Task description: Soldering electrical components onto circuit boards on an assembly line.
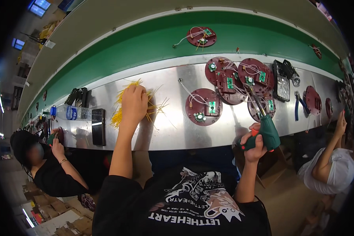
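My left hand (134, 103) is over a loose pile of thin yellow wires (117, 117), its fingers drawn together on some of them; the fingertips are partly hidden. In my right hand (256, 147) is a green soldering gun (270, 133) with a red trigger, its metal tip pointing up and away. The tip reaches over a cluster of dark red round plates (255, 70) that carry green circuit boards and white wires. One more such round plate (203, 107) lies by itself between my hands, a white wire running off it.
A black phone (98, 126) and a plastic bottle lying on its side (72, 113) are left of the wires. Blue-handled pliers (301, 105) and a black-framed clear case (281, 80) lie at the right. Another round plate (201, 37) sits on the green strip. People work on both sides.
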Tool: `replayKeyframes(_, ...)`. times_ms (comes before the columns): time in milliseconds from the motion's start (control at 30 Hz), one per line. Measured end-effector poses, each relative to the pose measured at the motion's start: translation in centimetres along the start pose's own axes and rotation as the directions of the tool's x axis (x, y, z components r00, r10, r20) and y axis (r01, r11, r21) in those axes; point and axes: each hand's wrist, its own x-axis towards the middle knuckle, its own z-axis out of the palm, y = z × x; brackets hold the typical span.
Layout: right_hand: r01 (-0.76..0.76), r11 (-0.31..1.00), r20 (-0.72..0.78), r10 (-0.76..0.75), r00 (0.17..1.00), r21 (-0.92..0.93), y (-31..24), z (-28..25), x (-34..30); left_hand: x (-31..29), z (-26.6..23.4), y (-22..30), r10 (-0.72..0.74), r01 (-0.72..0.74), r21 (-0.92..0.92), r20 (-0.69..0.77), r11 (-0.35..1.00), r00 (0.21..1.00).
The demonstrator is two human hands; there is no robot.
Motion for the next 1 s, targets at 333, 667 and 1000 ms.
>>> replayKeyframes(333,0.027,0.999,0.051,-0.025,0.998,-0.042,-1.5,0.3,-0.7,0.1,-3.0,3.8,-0.131,-0.039,-0.504,-0.297,0.863,0.946)
replayKeyframes(667,-0.009,0.996,0.015,0.01,1.0,-0.09,-1.5,1.2,-0.6,-1.6,-1.2,-0.7,-0.116,0.039,-0.325,-0.221,0.945,0.968)
replayKeyframes(1000,0.021,0.994,-0.033,-0.025,0.999,-0.111,-2.3,1.3,-0.6,-1.5,0.2,-1.2,0.147,-0.161,-0.082,-0.159,0.983,0.976)
